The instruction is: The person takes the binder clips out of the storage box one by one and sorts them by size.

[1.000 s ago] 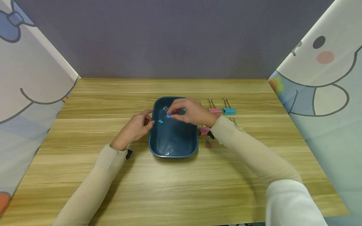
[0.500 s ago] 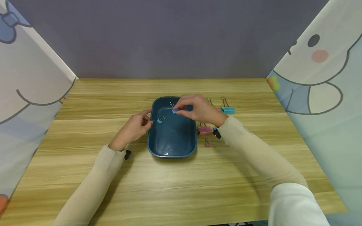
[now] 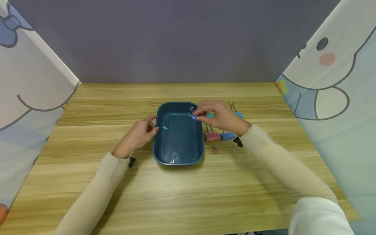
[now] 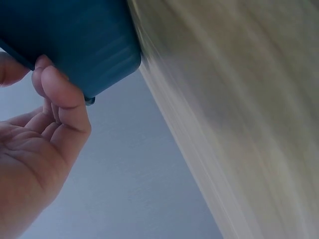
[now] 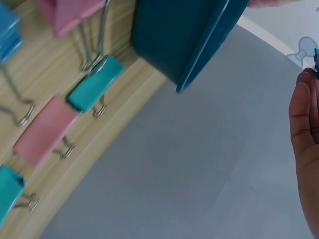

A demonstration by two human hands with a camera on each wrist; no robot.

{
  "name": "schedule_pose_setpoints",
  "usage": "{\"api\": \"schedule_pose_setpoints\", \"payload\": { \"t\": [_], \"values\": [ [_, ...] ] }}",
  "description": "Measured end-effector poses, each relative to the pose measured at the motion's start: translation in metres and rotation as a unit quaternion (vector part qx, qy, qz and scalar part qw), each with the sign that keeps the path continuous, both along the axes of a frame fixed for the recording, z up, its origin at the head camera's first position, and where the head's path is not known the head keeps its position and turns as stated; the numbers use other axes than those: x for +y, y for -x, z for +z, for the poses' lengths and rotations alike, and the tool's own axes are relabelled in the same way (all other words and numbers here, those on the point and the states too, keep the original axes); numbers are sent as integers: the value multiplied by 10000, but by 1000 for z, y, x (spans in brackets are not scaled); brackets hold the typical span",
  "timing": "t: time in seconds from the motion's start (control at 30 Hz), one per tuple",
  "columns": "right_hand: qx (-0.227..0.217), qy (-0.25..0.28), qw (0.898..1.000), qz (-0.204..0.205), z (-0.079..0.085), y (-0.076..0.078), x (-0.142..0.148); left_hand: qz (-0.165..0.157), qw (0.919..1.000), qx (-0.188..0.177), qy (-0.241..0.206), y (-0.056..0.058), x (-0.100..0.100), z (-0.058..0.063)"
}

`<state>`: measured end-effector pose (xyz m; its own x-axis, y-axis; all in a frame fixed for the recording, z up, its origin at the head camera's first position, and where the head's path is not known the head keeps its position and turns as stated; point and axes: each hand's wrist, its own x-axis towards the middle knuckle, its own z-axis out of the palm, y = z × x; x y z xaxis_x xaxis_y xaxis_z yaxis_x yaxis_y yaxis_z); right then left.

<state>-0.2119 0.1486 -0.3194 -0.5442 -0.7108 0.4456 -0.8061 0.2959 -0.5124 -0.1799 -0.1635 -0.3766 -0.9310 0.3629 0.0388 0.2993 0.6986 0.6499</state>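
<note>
My right hand [image 3: 220,115] pinches a small blue binder clip [image 3: 194,117] between thumb and fingertips, wire handles up, over the far right part of a dark blue tray [image 3: 179,145]. At the edge of the right wrist view, a sliver of that clip [image 5: 316,63] shows above the fingers. My left hand [image 3: 137,134] holds the tray's left rim, fingers curled against the outer wall [image 4: 99,50] in the left wrist view. Inside the tray, left of centre, lies a small teal binder clip [image 3: 165,128].
Right of the tray lie larger binder clips: a pink one [image 3: 212,136], a blue one [image 3: 228,136] and teal ones [image 3: 239,115], partly behind my right hand. A small pink clip [image 3: 215,151] lies nearer. Another large pink clip [image 5: 47,132] shows in the right wrist view.
My right hand has lifted the small blue clip off the spot beside the small teal one and carried it right, toward the tray's far right corner. My left hand stays at the rim.
</note>
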Motion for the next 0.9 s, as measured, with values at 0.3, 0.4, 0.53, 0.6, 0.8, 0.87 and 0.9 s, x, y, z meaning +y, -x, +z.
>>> {"api": "schedule_pose_setpoints", "payload": {
  "t": [0.3,0.4,0.53,0.6,0.8,0.87,0.9],
  "values": [
    [104,-84,9992,-365,-2,-5,23,45,10000,73,-10,-1,-2,0],
    [27,-176,9986,-506,-5,-9,29,56,10000,56,-40,-2,-2,0],
    [15,-246,9972,-709,-11,-14,39,67,10000,40,-38,-1,-4,0],
    [52,-212,9969,-756,-14,-16,43,69,10000,31,-13,-1,-4,0],
    [61,-212,9964,-824,-27,-25,57,38,10000,23,-6,-2,-5,-1],
    [40,-266,9959,-865,-31,-30,63,36,10000,23,-17,-2,-5,-1],
    [48,-277,9958,-876,-34,-32,65,36,10000,23,-19,-1,-5,-1]
  ]
}}
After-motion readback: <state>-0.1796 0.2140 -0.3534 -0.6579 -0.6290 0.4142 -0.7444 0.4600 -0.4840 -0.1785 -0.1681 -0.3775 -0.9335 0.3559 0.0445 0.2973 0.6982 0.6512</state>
